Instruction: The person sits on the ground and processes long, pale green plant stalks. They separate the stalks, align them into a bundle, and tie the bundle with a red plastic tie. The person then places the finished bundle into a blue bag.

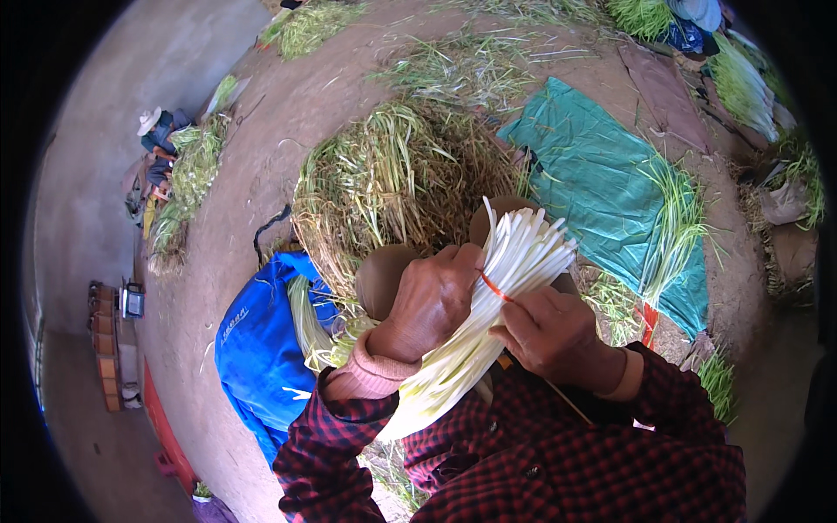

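Observation:
A thick bundle of white-stalked greens point(451, 372), perhaps blanched leaves or garlic shoots, lies slantwise in front of my checked shirt. Its white ends fan out over my knees, and the paler yellow ends point down toward my left sleeve. An orange-red tie point(494, 287) crosses the upper part of the bundle. My left hand point(435, 287) pinches the tie at the bundle's left side, its fingertips partly hidden. On the other side, my right hand point(549, 327) has its fingers closed at the tie's right end, against the stalks.
Beyond my knees rises a heap of uncleaned stalks point(386, 176). A blue cloth point(261, 346) with loose pale stalks lies to the left. On a green tarp point(608, 176) at right rests another tied bundle point(673, 229). A person in a hat point(160, 140) sits by the far-left wall.

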The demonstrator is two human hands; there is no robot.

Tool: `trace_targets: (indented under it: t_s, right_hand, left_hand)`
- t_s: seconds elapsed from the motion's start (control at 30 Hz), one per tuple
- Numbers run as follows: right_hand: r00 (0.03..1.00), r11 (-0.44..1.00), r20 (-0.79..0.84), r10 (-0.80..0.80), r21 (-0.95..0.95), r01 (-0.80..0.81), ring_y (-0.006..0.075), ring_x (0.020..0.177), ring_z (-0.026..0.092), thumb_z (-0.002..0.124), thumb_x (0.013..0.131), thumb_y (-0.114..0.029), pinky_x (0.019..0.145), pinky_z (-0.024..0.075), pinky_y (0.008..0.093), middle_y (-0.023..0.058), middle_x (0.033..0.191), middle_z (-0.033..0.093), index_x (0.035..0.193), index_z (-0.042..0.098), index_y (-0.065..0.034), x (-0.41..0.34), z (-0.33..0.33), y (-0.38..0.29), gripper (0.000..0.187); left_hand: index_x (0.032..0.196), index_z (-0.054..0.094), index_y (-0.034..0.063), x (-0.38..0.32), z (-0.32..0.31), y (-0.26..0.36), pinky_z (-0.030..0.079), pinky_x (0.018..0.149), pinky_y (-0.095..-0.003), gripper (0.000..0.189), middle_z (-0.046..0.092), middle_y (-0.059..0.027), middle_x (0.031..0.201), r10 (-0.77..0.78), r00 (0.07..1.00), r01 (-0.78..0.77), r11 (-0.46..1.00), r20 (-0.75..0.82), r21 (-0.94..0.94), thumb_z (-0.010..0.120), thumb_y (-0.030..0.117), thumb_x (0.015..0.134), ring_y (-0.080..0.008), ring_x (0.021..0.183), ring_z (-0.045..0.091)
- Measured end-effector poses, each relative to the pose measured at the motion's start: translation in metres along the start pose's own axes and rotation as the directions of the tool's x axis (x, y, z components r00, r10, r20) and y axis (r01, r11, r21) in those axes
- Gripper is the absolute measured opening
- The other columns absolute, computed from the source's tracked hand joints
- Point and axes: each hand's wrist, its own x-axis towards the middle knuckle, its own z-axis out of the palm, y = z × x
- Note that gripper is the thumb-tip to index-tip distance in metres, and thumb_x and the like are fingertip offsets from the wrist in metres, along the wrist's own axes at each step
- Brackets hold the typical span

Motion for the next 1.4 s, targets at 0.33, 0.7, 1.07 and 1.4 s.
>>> trace_targets:
  t_s: [0.33,0.7,1.07,1.4]
  right_hand:
    - [0.984,0.906,0.011,0.178,0.387,-0.169,0.0164,0.049,0.05,0.064,0.07,-0.005,0.043,0.0378,0.0279,0.0027,0.061,0.046,0.07,0.05,-0.0066,-0.006,0.003,-0.003,0.015]
    - [0.848,0.685,0.139,0.511,0.53,-0.5,0.0244,0.064,0.061,0.063,0.077,-0.009,0.057,0.0472,0.0302,0.0119,0.073,0.06,0.082,0.061,-0.0025,-0.053,-0.026,0.029,0.009]
    - [0.831,0.446,0.436,0.347,0.702,-0.555,0.0229,0.066,0.061,0.06,0.082,-0.009,0.06,0.0474,0.0298,0.0115,0.076,0.062,0.089,0.062,0.0002,-0.057,-0.041,0.021,0.012]
    - [0.983,0.707,-0.065,0.171,0.703,-0.076,0.0244,0.091,0.056,0.063,0.078,-0.005,0.077,0.0444,0.0319,0.0082,0.103,0.058,0.09,0.061,-0.0029,-0.031,-0.03,0.019,0.013]
  left_hand:
    - [0.08,0.053,0.0038,-0.003,0.007,-0.002,0.044,0.056,-0.0396,0.01,0.058,-0.0148,0.073,-0.015,1.0,0.015,0.999,-0.028,0.031,0.06,0.0,0.073,-0.0346,0.065,0.058]
    - [0.079,0.056,0.0048,-0.002,0.009,0.008,0.042,0.056,-0.0398,0.006,0.058,-0.0137,0.07,0.006,0.993,-0.002,1.0,-0.115,0.03,0.058,0.002,0.074,-0.0323,0.061,0.056]
    - [0.129,0.028,-0.009,-0.009,0.017,0.035,0.043,0.075,-0.0428,0.092,0.054,-0.0239,0.103,0.026,1.0,-0.025,0.996,-0.017,0.084,0.073,0.041,0.067,-0.0366,0.088,0.055]
    - [0.133,0.028,-0.0035,-0.003,0.056,0.05,0.039,0.085,-0.043,0.086,0.046,-0.0241,0.119,-0.056,0.976,0.106,0.967,-0.21,0.233,0.068,0.04,0.07,-0.0371,0.105,0.049]
